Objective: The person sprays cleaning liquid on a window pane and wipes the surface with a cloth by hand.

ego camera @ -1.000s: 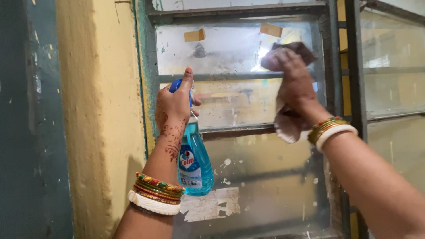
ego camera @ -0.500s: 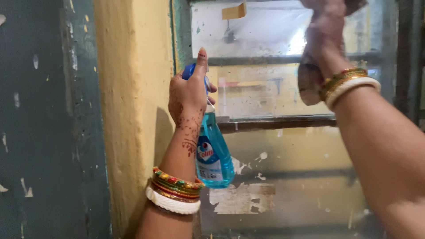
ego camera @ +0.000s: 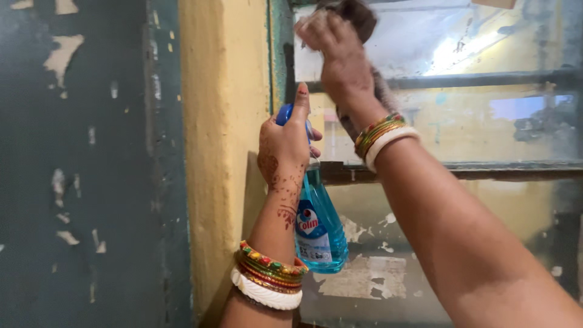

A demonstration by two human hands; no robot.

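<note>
I see the R hand (ego camera: 340,58) clenched on a cloth (ego camera: 358,15), pressed to the top-left corner of the pane (ego camera: 425,42), just above and right of the L hand (ego camera: 285,149). L grips a blue spray bottle (ego camera: 319,228), long axis upright, nozzle end up, body hanging below the fist. R is nearer the glass; L sits just beside the frame edge. Vs 0.5 s ago: R + cloth have swept left across the pane toward L; bottle unchanged.

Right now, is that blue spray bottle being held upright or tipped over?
Upright. The left hand grips the spray bottle at its neck, nozzle end up and its blue-filled body hanging straight down.
</note>
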